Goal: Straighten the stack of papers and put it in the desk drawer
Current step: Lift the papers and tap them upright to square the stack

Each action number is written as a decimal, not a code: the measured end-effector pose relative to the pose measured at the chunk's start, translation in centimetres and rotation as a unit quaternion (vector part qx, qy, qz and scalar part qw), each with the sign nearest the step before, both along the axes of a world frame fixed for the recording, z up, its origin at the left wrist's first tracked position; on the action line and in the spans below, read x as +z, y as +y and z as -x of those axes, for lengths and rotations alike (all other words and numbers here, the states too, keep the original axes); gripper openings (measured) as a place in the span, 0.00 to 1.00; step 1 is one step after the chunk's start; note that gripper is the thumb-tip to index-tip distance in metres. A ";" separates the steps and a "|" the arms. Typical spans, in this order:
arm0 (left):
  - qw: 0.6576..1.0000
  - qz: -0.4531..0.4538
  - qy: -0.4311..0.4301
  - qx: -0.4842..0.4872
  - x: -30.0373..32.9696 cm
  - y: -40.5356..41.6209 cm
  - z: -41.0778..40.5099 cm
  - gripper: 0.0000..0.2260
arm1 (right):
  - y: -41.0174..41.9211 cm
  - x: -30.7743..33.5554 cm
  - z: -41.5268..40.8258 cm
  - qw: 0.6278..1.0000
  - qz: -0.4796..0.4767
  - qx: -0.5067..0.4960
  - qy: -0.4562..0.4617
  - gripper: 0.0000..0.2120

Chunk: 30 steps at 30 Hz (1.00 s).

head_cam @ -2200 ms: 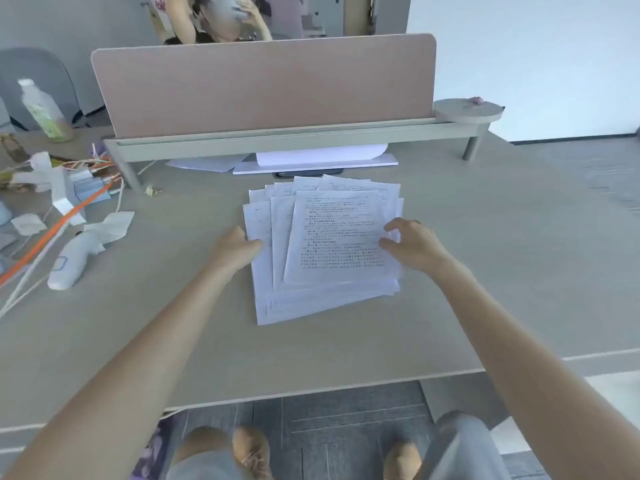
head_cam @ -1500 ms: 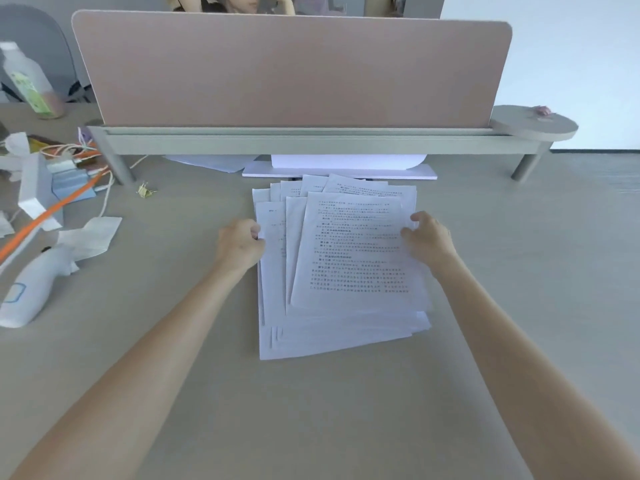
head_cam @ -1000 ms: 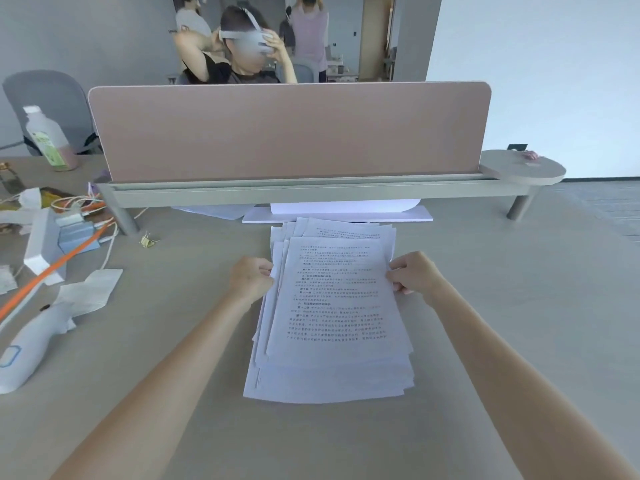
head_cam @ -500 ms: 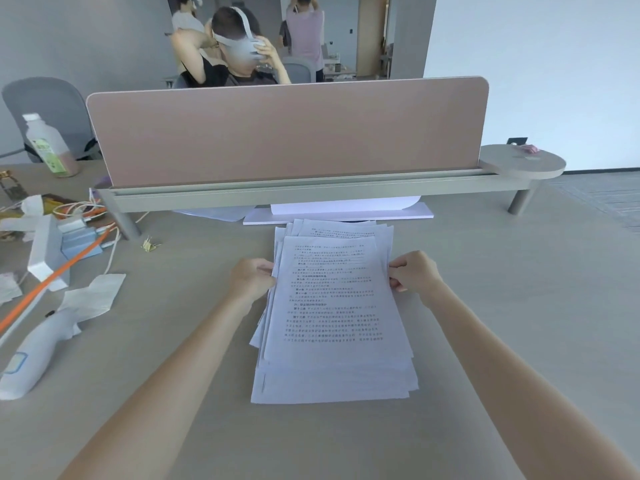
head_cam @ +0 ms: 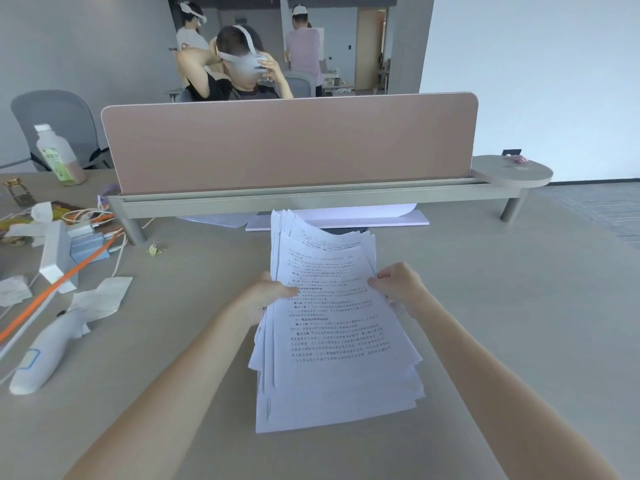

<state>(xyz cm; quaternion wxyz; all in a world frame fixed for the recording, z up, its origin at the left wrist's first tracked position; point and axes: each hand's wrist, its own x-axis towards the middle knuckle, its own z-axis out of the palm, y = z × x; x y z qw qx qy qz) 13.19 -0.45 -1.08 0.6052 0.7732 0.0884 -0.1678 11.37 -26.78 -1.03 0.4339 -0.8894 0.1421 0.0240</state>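
Head camera view: a person lifts a ragged stack of printed papers (head_cam: pixel 332 327) off a grey desk (head_cam: pixel 519 306), the far end of the sheets raised toward a pink divider screen (head_cam: pixel 287 143) while the near end appears to rest on the desktop. The left hand (head_cam: pixel 266 299) is closed on the stack's left edge, thumb on top of the printed page and fingers out of sight beneath. The right hand (head_cam: pixel 398 285) pinches the right edge, fingers curled over the top sheet. Sheets are fanned and offset at both ends, so the stack is not yet squared. No drawer is in view.

The risk, as it looks here, lies in the loose fan. Both grips sit near the upper half of the sheets, and the lower pages splay outward unsupported; if the stack tilts further or the pinch eases, inner pages could slide out and scatter across the desk or off its near edge. Tapping the pile square with sheets this staggered could also crumple the corners that stick out. Clutter lies well to the left — an orange cable (head_cam: pixel 59 285), a white handheld device (head_cam: pixel 45 355), crumpled tissue (head_cam: pixel 100 299) and a drink bottle (head_cam: pixel 57 155) — and stray pages drifting that way could catch on it.
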 end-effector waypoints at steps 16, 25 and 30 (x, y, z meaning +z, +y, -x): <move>0.955 0.160 -0.249 0.027 10.7 0.7 4.3 0.16 | 0.7 10.0 3.7 0.931 -0.301 0.032 -0.203 0.13; 0.933 0.164 -0.317 0.041 14.0 -0.4 5.8 0.10 | 1.0 13.8 5.6 0.904 -0.323 0.033 -0.277 0.15; 0.937 0.188 -0.292 0.044 12.7 -0.7 6.0 0.10 | 1.2 13.0 5.8 0.899 -0.335 0.047 -0.277 0.15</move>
